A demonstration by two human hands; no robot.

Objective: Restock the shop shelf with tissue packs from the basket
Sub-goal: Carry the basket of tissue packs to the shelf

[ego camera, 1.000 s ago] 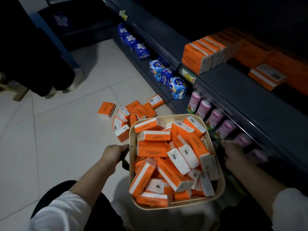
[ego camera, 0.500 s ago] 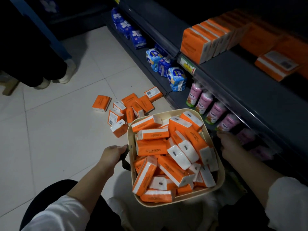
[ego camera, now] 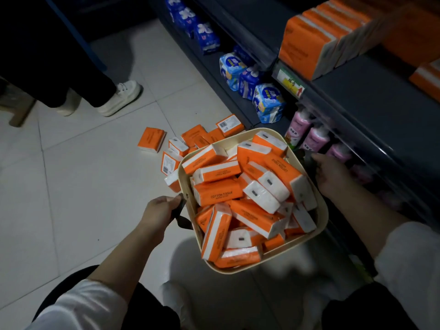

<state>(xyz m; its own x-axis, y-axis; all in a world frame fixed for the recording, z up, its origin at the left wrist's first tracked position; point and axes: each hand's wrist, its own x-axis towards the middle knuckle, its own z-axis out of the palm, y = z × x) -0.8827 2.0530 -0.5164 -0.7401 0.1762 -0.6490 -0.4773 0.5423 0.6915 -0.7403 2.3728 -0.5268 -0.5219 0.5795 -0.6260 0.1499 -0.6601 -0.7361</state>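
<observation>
A cream basket (ego camera: 319, 225) heaped with orange-and-white tissue packs (ego camera: 217, 192) hangs above the floor in front of me. My left hand (ego camera: 159, 210) grips the dark handle (ego camera: 179, 211) on the basket's left side. My right hand (ego camera: 331, 173) is at the basket's right rim, its fingers curled toward the side; what it holds is hidden. To the right, the dark shelf (ego camera: 371, 101) carries a row of upright orange tissue packs (ego camera: 307, 46) at its far end.
Several loose orange packs (ego camera: 152, 139) lie on the white tile floor beyond the basket. Blue packets (ego camera: 269, 103) and pink rolls (ego camera: 316, 139) fill the lower shelf. Another person's legs and white shoes (ego camera: 121, 97) stand at upper left.
The basket and both hands have shifted forward and slightly right, closer to the shelf. The view has tilted down, so the loose floor packs now sit partly behind the basket's far rim.
</observation>
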